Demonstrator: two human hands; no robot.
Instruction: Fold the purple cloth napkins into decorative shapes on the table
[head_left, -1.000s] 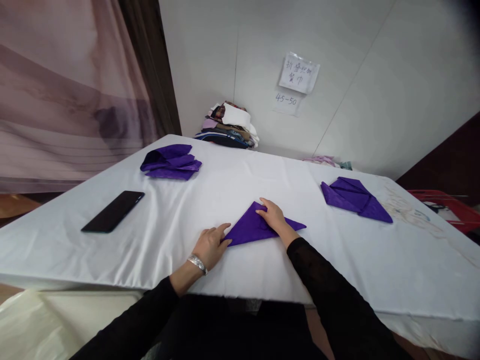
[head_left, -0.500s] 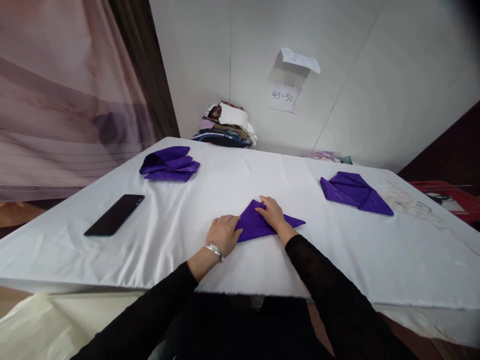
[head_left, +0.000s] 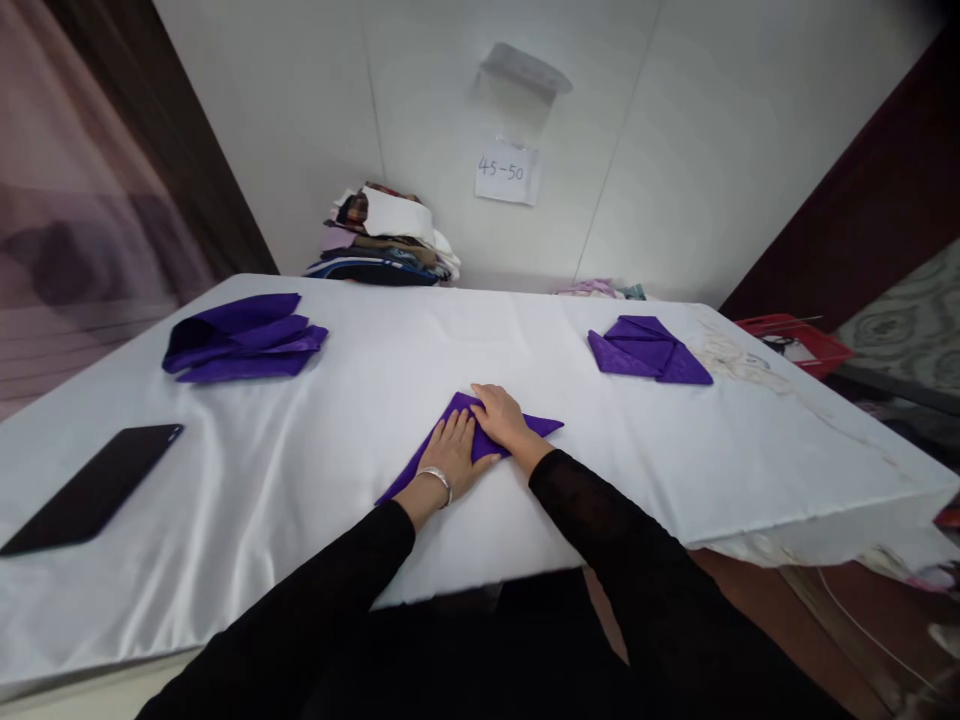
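Observation:
A purple cloth napkin [head_left: 484,444], folded to a pointed shape, lies on the table near me. My left hand [head_left: 454,450], with a silver bangle at the wrist, rests flat on its left part, fingers outstretched. On the upper middle of the napkin lies my right hand [head_left: 499,414], fingers slightly bent and thumb apart, pressing the cloth. One pointed corner sticks out past the right wrist, and another shows below the left hand. Both hands cover much of the middle folds. To the far left sits a purple fanned cloth [head_left: 247,340]; a purple folded cloth [head_left: 651,350] lies on the right.
White satin cloth [head_left: 360,430] covers the table. A black phone [head_left: 94,488] lies at the left. Behind the table's far edge is a pile of folded clothes [head_left: 390,240]. A red basket [head_left: 799,342] stands beyond the right side. Paper reading "45-50" [head_left: 507,172] hangs on the wall.
My left hand has moved from the napkin's left edge onto its top and flattened out. A point of cloth now extends to the lower left. The view has swung to the right.

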